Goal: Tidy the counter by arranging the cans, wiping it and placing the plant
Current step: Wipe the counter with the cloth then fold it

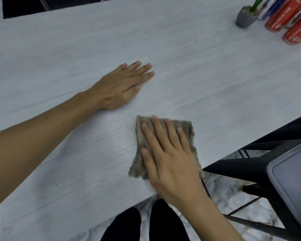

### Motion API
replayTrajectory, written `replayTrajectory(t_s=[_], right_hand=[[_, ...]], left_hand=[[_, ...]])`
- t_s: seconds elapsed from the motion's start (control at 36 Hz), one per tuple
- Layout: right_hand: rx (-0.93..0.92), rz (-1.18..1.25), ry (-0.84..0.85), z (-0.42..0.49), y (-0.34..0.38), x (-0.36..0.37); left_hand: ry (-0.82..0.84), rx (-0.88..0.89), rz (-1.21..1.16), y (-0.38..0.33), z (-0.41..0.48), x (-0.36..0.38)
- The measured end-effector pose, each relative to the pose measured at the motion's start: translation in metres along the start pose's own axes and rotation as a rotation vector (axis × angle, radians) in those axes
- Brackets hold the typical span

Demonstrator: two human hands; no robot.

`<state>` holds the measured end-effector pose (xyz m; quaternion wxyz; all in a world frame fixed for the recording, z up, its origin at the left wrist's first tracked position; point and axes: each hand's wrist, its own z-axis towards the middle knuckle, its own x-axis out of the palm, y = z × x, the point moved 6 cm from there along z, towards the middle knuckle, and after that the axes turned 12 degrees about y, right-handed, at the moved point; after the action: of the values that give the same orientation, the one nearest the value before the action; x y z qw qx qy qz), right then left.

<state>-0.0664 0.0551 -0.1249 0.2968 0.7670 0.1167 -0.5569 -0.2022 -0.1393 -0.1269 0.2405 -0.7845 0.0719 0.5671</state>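
My right hand (170, 153) lies flat, fingers spread, pressing a grey-brown cloth (141, 138) onto the white wood-grain counter (207, 70) near its front edge. My left hand (122, 86) rests palm down on the counter farther back, fingers together, holding nothing. A small plant in a grey pot (246, 18) stands at the far right corner. Beside it stand red cans (281, 18) (297, 30), with blue cans (272, 6) behind them, partly cut off by the frame.
A black chair (261, 169) with a dark seat stands at the right, beside the counter's front edge. Marble floor tiles (229, 193) and my dark-trousered legs (146, 223) show below. A dark opening (24, 6) lies beyond the counter's far left.
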Motion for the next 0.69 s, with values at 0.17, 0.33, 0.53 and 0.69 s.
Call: replayTrajectory(t_s=[0.17, 0.33, 0.53, 0.69], right_hand=[[0.074, -0.051, 0.074, -0.041, -0.048, -0.007], [0.322, 0.024, 0.014, 0.005, -0.111, -0.044], [0.306, 0.025, -0.003, 0.082, -0.112, -0.058], [0.234, -0.004, 0.018, 0.116, -0.071, -0.051]], left_hand=[[-0.005, -0.008, 0.010, -0.002, -0.001, 0.000], [-0.008, -0.009, 0.021, -0.002, -0.002, 0.000], [-0.040, -0.032, -0.064, 0.001, -0.015, -0.014], [-0.022, -0.118, -0.047, 0.033, -0.056, -0.018]])
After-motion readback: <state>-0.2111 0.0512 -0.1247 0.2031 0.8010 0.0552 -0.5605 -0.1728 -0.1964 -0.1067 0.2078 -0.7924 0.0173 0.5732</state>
